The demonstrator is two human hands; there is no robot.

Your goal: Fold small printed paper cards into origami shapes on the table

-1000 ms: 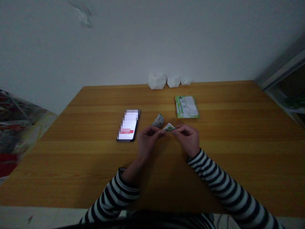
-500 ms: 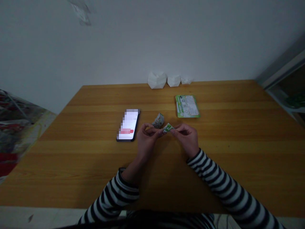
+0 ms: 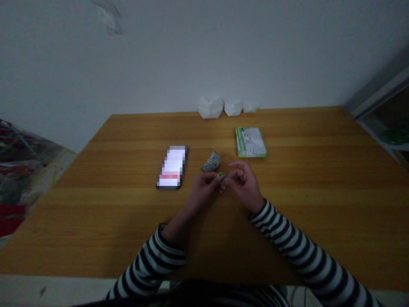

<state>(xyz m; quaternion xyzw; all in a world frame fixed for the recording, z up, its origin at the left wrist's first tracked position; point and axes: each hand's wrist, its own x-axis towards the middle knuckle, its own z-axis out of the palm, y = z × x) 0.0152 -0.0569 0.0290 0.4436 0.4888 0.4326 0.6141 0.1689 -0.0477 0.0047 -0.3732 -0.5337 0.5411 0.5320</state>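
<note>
Between my fingertips is a small folded piece of green-and-white printed paper (image 3: 223,175), mostly covered by the fingers. My left hand (image 3: 204,186) pinches its left side between thumb and forefinger. On the other side, the thumb and forefinger of my right hand (image 3: 245,186) grip it, with one finger raised. Just beyond my left hand lies a curled scrap of printed paper (image 3: 211,162) on the wooden table (image 3: 128,170). Whether the held piece has creases underneath is hidden.
A phone (image 3: 172,167) with a lit, blurred screen lies to the left. A green-and-white printed packet (image 3: 251,142) is at the back right. Three white folded paper shapes, the largest (image 3: 210,108) at left, stand along the wall. A shelf (image 3: 390,123) borders the right side.
My hands have drawn closer together, and the printed paper between them has turned and shows less of its green face. The curled scrap lies more in view.
</note>
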